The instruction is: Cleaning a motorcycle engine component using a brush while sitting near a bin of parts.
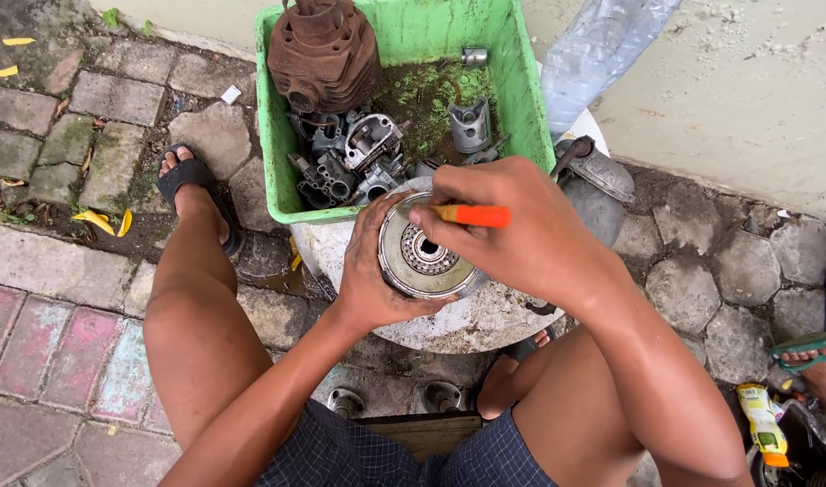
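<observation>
Left hand (369, 275) wrapped around round grey metal clutch disc with toothed centre (424, 260), held above near edge of white round tub (485, 320). Right hand (521, 239) closed on orange-handled tool (474, 215), tip hidden. Green plastic crate (273, 135) of engine parts just beyond.

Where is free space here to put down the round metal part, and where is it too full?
Free: the paving stones left of the left leg, and the stones right of the right hand. Crowded: the green tub, packed with engine parts. The left hand and round metal part cover the white drum.
</observation>
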